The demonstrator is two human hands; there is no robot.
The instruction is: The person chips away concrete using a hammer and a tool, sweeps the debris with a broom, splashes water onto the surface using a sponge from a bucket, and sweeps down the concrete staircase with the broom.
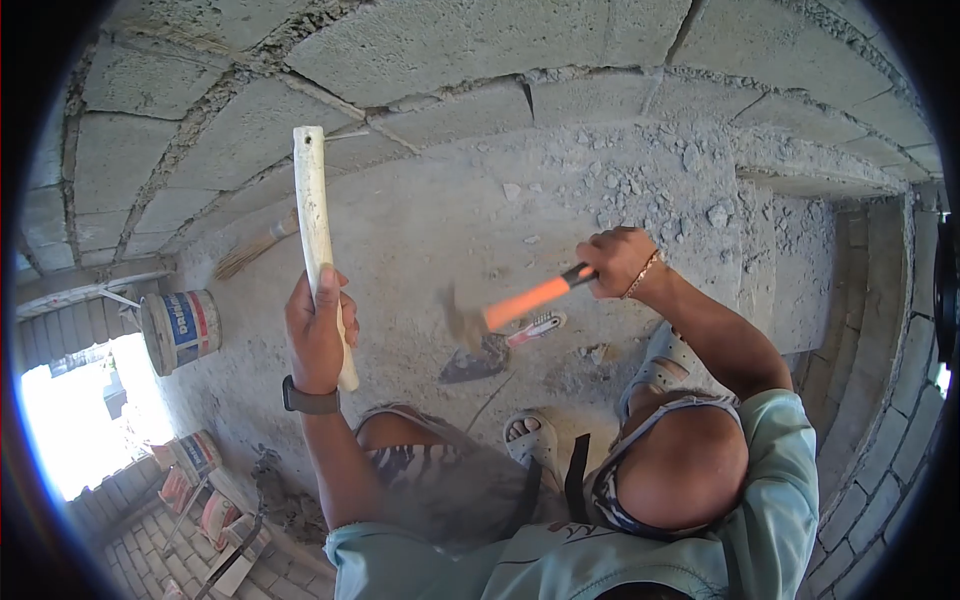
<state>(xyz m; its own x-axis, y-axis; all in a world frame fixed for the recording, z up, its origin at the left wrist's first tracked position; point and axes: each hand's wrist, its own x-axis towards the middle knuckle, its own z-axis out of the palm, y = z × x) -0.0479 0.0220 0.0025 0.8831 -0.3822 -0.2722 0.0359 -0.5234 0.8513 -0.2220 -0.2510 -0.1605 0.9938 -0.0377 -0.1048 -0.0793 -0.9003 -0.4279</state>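
Observation:
My left hand (pixel 322 325) is wrapped round a long pale handle (pixel 313 205), which stands nearly upright with a small hole near its top end. In my right hand (pixel 615 262) is the black grip of a hammer (pixel 530 301) with an orange shaft. The hammer's head is blurred and points left, between my hands. Below it on the dusty floor lie a trowel (pixel 475 362) with a dark blade and a brush (pixel 537 328) with a pink and white handle. The hammer head partly overlaps the view of the trowel.
A block wall (pixel 450 50) curves across the top. Rubble (pixel 717 212) is scattered at upper right near a concrete ledge (pixel 820 180). A straw broom (pixel 255 248) and a labelled bucket (pixel 182 330) are at left. Another bucket (pixel 197 453) and bags (pixel 218 518) stand lower left.

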